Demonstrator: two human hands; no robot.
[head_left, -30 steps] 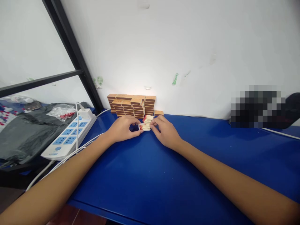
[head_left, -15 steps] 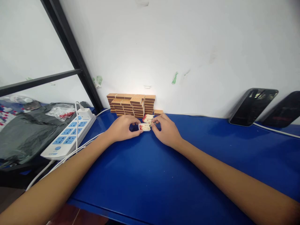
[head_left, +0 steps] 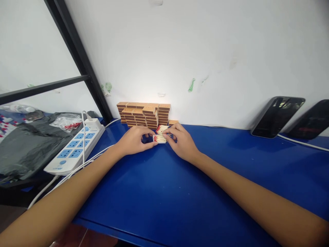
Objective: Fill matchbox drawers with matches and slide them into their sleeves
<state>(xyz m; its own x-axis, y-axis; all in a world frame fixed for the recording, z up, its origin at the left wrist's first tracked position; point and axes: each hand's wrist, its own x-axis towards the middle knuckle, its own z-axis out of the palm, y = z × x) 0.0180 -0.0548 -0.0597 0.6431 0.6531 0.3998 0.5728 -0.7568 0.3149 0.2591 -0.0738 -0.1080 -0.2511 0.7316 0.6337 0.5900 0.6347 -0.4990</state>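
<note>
A small white matchbox tray [head_left: 161, 142] full of matches [head_left: 159, 138] lies on the blue table, the red heads toward the left. My left hand [head_left: 136, 140] grips its left end between thumb and fingers. At the right end of the tray, my right hand [head_left: 181, 141] is closed in a pinch on the matches' plain ends; its fingertips partly cover them. Just behind the tray is a loose pile of matches [head_left: 162, 129], heads also to the left. Stacked brown matchboxes [head_left: 140, 115] stand behind my left hand, against the wall. A lower matchbox [head_left: 173, 122] sits behind my right hand.
To the left lies a white power strip [head_left: 77, 147] with cables. Beyond it are a dark plastic sheet [head_left: 23, 147] and a clear bag with red bits [head_left: 67, 121]. A black metal frame [head_left: 77, 41] rises there. A phone [head_left: 277, 117] leans on the wall at right.
My right hand has shifted slightly left, its fingertips now further over the matches in the tray. My left hand and the tray have moved very little.
</note>
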